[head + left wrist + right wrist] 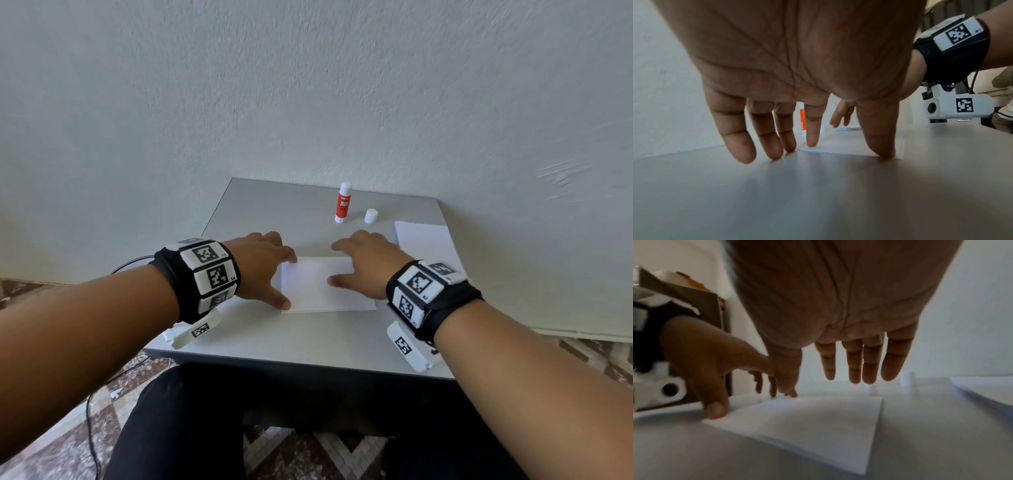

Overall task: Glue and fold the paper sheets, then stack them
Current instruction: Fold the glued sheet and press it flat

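Note:
A folded white paper sheet [318,287] lies flat in the middle of the grey table [274,335]. My left hand [270,274] is spread at the sheet's left edge. Its thumb [885,152] presses the near left corner and its forefinger [812,141] touches the far left corner. My right hand [359,263] is spread, fingers straight, over the right half of the sheet [818,418]; whether it touches is unclear. A red and white glue stick [343,202] stands upright at the back, its white cap [371,216] beside it. More white sheets [424,240] lie at the right.
The table stands against a pale wall [308,102]. The pile of sheets [986,389] reaches the right edge. A black cable [90,421] runs over the patterned floor at the left. My legs in dark trousers [274,428] are under the near edge.

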